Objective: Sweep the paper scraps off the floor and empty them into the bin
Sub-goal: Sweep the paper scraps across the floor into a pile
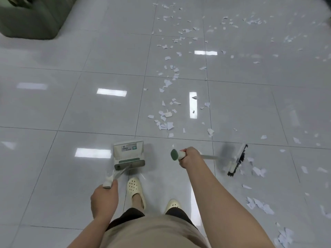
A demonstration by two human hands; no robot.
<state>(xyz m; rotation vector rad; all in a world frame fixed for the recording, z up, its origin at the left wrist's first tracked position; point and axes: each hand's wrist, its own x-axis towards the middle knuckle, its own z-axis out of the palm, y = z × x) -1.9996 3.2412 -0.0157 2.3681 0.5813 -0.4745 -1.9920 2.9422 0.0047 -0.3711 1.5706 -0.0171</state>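
White paper scraps (pixel 165 120) lie scattered over the glossy grey tiled floor (pixel 53 104), from the far middle to the near right. My left hand (pixel 104 199) grips the handle of a white and green dustpan (pixel 129 154), which stands on the floor in front of my feet. My right hand (pixel 189 156) grips the green-capped end of a broom handle. The broom's black-bristled head (pixel 237 161) is down on the floor to the right, blurred, among scraps. No bin can be made out for certain.
A dark green bulky object (pixel 30 17) sits at the far left corner. My feet in cream clogs (pixel 136 190) stand just behind the dustpan. More scraps (pixel 259 205) lie close by on my right side.
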